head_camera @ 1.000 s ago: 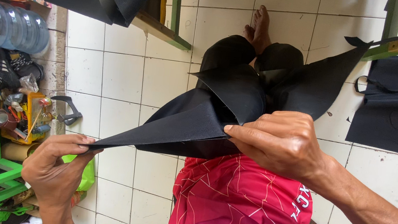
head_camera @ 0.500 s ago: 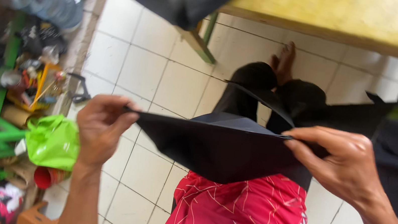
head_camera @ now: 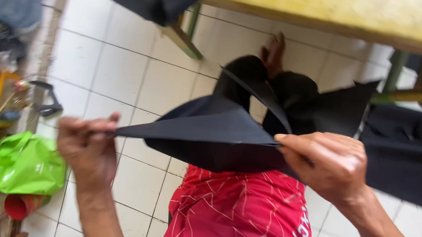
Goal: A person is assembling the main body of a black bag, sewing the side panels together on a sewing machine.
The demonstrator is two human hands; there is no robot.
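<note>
While the thin black sheet of stiff fabric (head_camera: 214, 135) was held above the red shorts (head_camera: 236, 218), it was pinched by the left hand (head_camera: 87, 146) and right hand (head_camera: 331, 165); even tension was judged advisable.

A piece of black fabric (head_camera: 214, 132) is held stretched out above the lap, pinched at its two ends. It is folded into a flat, pointed shape, and a further pointed flap is raised behind it.
</note>
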